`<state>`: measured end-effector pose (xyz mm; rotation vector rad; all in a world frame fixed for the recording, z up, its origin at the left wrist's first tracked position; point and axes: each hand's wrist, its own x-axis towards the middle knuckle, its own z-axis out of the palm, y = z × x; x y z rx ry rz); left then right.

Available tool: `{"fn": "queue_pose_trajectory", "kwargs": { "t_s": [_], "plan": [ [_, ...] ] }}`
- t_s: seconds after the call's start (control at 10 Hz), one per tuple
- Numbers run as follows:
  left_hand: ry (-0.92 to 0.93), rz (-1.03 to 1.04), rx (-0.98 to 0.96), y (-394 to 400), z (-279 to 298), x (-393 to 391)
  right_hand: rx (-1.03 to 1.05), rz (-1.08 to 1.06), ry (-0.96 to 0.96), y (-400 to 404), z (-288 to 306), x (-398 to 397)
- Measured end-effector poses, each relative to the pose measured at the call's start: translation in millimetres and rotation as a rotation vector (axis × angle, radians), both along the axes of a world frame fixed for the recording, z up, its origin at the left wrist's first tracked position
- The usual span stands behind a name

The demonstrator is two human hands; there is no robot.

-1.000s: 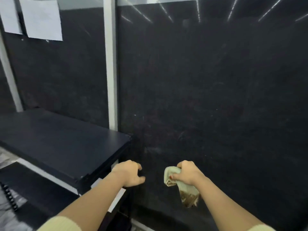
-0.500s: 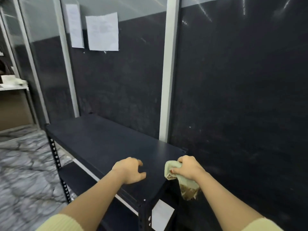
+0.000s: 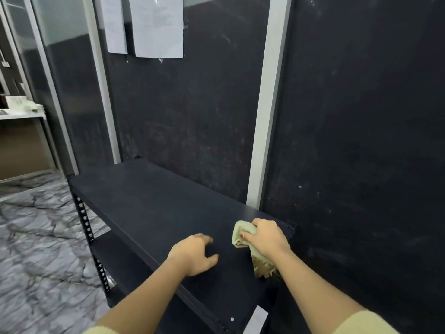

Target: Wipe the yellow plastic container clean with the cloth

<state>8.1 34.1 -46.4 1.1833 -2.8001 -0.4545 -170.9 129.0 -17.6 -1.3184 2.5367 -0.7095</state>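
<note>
Here, my right hand (image 3: pixel 267 238) is closed in a tight grip on the cloth (image 3: pixel 243 233). The pale bunched part sticks out to the left of my knuckles, and a darker, stained tail (image 3: pixel 262 267) hangs below my wrist. My thumb presses across the folds. My left hand (image 3: pixel 193 255) has no grip on anything: the fingers are loosely curled and half open, palm down, over the dark shelf (image 3: pixel 149 201); I cannot tell whether they touch it. The two hands are near each other, with a gap of bare shelf top between them.

The shelf is the top board of a black metal rack. Its perforated post (image 3: pixel 84 218) runs down on the left, and a lower board (image 3: pixel 113 256) shows beneath. A white label (image 3: pixel 256 319) sits on the front edge near my right arm. The rack stands against a dark wall panel (image 3: pixel 192 128) framed by pale vertical strips (image 3: pixel 269 104). Two sheets of paper (image 3: pixel 157 26) are stuck up on the panel. The floor (image 3: pixel 36 249) at the left is grey and marble-patterned. The yellow container is nowhere in view. Pale yellow cuffs (image 3: pixel 361 324) show at the bottom of the frame.
</note>
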Motion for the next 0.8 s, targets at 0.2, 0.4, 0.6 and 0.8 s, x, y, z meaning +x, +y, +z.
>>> {"fn": "queue_pose_trajectory", "kwargs": {
  "t_s": [0.2, 0.4, 0.6, 0.8],
  "plan": [
    [0.068, 0.038, 0.016, -5, -35, -11, -0.007, 0.019, 0.067, -15, -34, -3],
    [0.095, 0.034, -0.064, -4, -63, -12, 0.037, 0.066, 0.313, -21, -70, -3],
    [0.107, 0.042, -0.102, -6, -67, -17, 0.028, 0.043, 0.432, -24, -76, -6],
    [0.111, 0.049, -0.091, -3, -63, -18, 0.010, 0.054, 0.169, -15, -64, -15]
  ]
}}
